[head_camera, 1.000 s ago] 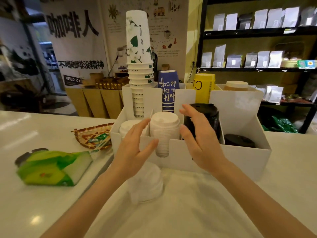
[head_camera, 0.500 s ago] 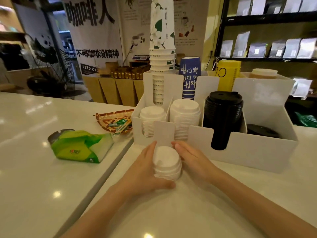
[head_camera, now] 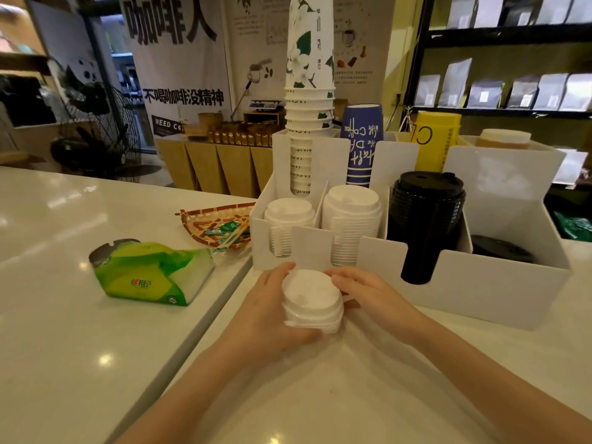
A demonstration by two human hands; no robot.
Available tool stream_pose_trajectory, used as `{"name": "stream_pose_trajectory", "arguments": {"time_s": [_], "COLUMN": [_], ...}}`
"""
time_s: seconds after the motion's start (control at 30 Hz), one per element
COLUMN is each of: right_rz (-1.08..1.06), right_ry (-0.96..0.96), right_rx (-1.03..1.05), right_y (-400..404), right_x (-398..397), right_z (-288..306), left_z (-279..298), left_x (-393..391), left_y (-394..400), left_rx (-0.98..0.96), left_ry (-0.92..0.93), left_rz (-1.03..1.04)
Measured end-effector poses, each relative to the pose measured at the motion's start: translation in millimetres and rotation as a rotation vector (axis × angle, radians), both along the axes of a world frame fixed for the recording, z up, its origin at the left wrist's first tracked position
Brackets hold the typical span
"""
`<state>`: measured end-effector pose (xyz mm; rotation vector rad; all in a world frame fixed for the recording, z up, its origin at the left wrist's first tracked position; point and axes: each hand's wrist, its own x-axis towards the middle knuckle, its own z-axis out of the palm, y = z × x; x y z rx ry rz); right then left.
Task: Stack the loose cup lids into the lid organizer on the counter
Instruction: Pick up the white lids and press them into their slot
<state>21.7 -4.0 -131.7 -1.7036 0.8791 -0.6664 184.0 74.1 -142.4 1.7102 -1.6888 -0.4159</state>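
A short stack of loose white lids (head_camera: 311, 299) sits on the white counter just in front of the white lid organizer (head_camera: 474, 286). My left hand (head_camera: 272, 310) cups its left side and underside. My right hand (head_camera: 368, 291) presses against its right side. Both hands grip the stack between them. The organizer holds two stacks of white lids (head_camera: 288, 216) (head_camera: 350, 206) in its left slots, a tall stack of black lids (head_camera: 424, 216) in the middle slot, and a few black lids (head_camera: 499, 253) low in the right slot.
Behind the lid slots stand a tall stack of white paper cups (head_camera: 309, 100), blue cups (head_camera: 362, 142) and yellow cups (head_camera: 435, 139). To the left lie a green tissue pack (head_camera: 150, 274) and a woven basket (head_camera: 214, 225) of sachets. A seam splits the counter.
My hands dropped from the organizer's white lid stack to the loose stack on the counter and closed around it. The view has tilted down and shifted closer.
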Motion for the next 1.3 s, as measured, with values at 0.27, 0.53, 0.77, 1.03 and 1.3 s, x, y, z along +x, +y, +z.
{"name": "stream_pose_trajectory", "arguments": {"time_s": [0.27, 0.53, 0.77, 1.03, 1.3], "right_rz": [-0.010, 0.001, -0.063, -0.040, -0.103], "right_ry": [-0.086, -0.057, 0.134, 0.421, 0.598], "right_rx": [-0.104, -0.321, -0.494, -0.532, -0.761], "right_y": [1.8, -33.0, -79.4, -106.5, -109.0], "right_x": [0.6, 28.2, 59.1, 72.8, 82.3], "right_z": [31.1, 109.5, 135.4, 116.6, 104.7], "left_z": [26.1, 87.8, 99.2, 75.6, 74.9], "left_x": [13.7, 38.4, 52.1, 58.8, 62.5], "left_y": [0.1, -33.4, -82.6, -110.8, -106.9], "left_rx": [-0.217, -0.430, -0.444, -0.244, -0.170], "left_ry": [0.142, 0.112, 0.082, -0.097, -0.230], "left_rz": [-0.029, 0.016, 0.140, 0.236, 0.240]}}
